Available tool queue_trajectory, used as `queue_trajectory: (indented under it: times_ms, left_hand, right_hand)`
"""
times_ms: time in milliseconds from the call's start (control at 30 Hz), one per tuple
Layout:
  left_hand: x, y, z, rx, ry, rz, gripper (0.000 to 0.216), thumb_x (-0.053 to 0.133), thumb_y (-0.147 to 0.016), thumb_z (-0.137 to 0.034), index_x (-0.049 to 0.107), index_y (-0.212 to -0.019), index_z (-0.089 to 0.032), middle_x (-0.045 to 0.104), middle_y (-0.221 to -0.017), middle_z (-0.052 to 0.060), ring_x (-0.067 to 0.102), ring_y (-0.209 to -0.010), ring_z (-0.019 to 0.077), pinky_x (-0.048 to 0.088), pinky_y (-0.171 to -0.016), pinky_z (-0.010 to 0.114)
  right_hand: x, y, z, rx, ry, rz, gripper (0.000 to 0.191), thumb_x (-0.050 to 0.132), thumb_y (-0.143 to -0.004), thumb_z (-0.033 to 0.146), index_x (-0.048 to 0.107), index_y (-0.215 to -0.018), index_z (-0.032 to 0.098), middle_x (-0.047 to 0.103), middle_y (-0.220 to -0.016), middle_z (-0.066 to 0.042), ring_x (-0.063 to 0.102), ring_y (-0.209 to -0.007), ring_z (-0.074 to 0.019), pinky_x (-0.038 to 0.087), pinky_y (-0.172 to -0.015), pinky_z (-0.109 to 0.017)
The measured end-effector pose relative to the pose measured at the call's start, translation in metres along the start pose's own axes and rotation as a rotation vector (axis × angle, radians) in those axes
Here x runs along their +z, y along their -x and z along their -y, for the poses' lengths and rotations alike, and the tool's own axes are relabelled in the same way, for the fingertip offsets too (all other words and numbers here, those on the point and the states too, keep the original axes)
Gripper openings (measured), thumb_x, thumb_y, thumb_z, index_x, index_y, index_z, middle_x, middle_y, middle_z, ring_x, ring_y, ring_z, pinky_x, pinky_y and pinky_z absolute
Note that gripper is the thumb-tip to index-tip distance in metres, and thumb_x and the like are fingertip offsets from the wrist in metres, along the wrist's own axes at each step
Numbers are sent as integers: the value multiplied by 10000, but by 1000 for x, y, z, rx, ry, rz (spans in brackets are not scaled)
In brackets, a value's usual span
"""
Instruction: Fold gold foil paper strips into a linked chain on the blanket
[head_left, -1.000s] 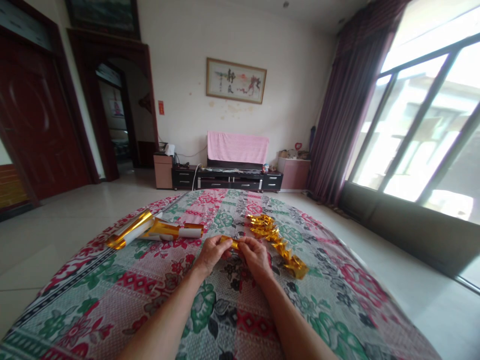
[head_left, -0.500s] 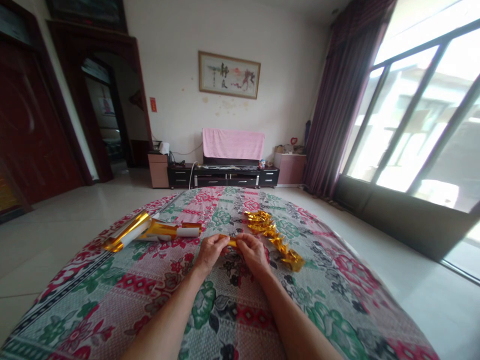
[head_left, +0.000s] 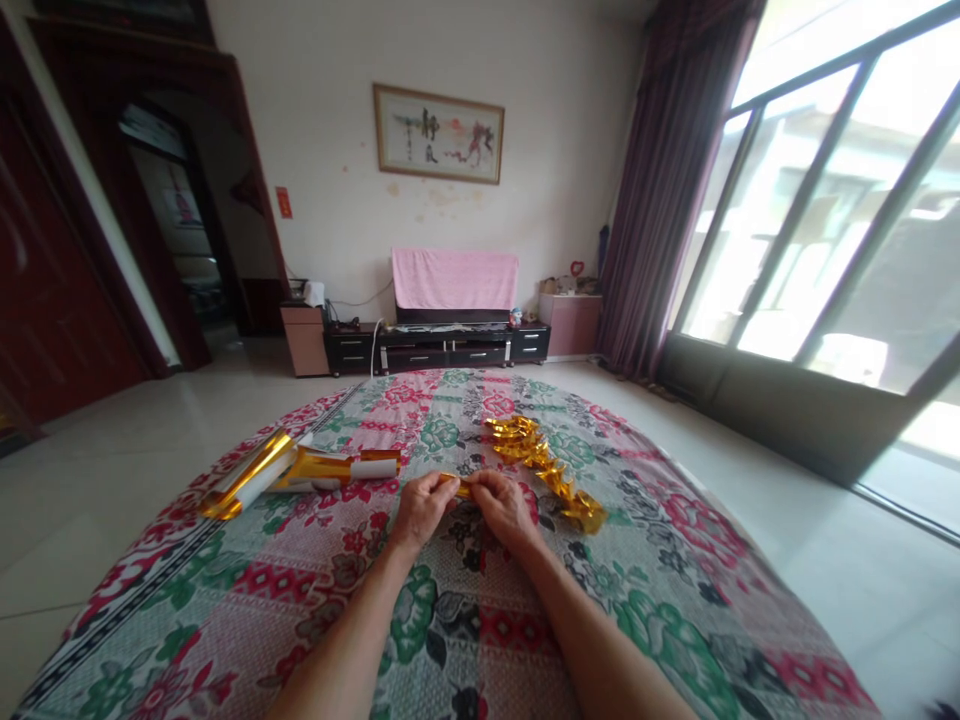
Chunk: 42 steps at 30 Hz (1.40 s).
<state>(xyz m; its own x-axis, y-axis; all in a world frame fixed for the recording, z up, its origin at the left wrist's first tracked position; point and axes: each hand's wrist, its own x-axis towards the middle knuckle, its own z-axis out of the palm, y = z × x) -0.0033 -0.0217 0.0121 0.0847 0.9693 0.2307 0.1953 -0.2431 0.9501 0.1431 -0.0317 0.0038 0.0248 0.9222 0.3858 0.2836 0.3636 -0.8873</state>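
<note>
My left hand [head_left: 422,512] and my right hand [head_left: 504,508] meet over the middle of the patterned cloth, thumbs and fingers pinched. Between them runs a small piece of gold foil paper [head_left: 463,490], gripped at both ends and mostly covered by my fingers. Right of my right hand lies a row of folded gold foil pieces [head_left: 551,470], spiky and overlapping. To the left, curled sheets of gold foil paper [head_left: 319,464] with white backs rest on the cloth, apart from my left hand.
The floral cloth [head_left: 330,610] covers a rounded table. Beyond it, across a tiled floor [head_left: 187,405], stands a low black cabinet [head_left: 450,357] with a pink towel [head_left: 455,279] above. Large windows [head_left: 810,220] and a purple curtain [head_left: 645,200] are on the right.
The view has turned slightly, so the room's background sits further left. Both hands keep their pinch on the gold foil, which shows a little less between the fingers.
</note>
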Motion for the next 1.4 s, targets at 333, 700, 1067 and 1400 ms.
queue_trajectory:
  times_ms: [333, 700, 1067, 1400]
  left_hand:
    - [-13, 3, -10, 14, -22, 119, 231, 543, -717, -361, 649, -688, -158, 581, -550, -10, 506, -513, 124, 366, -495, 206]
    - [-14, 5, -17, 81, -89, 167, 222, 532, -710, -320, 666, -684, -145, 595, -552, 0, 500, -523, 123, 369, -520, 212]
    - [-4, 5, -11, -41, 98, 115, 221, 603, -657, -366, 619, -683, -146, 561, -543, -16, 484, -487, 107, 362, -478, 201]
    - [0, 3, -8, -150, 195, 85, 195, 626, -641, -315, 599, -734, -145, 554, -544, -26, 474, -471, 93, 362, -473, 196]
  right_hand:
    - [-12, 5, 24, -32, -30, 176, 172, 538, -707, 274, 692, -733, 199, 628, -617, 25, 527, -598, -130, 406, -575, -208]
    - [-16, 8, 34, -118, 17, 311, 226, 506, -767, 305, 684, -736, 171, 594, -593, 32, 497, -579, -111, 376, -562, -187]
    - [-10, 10, 28, -131, -2, 254, 300, 432, -831, 331, 677, -769, 169, 612, -645, 7, 495, -581, -121, 374, -548, -194]
    - [-8, 11, 25, -94, -38, 238, 261, 456, -825, 332, 652, -765, 171, 598, -647, 8, 479, -573, -115, 356, -536, -189]
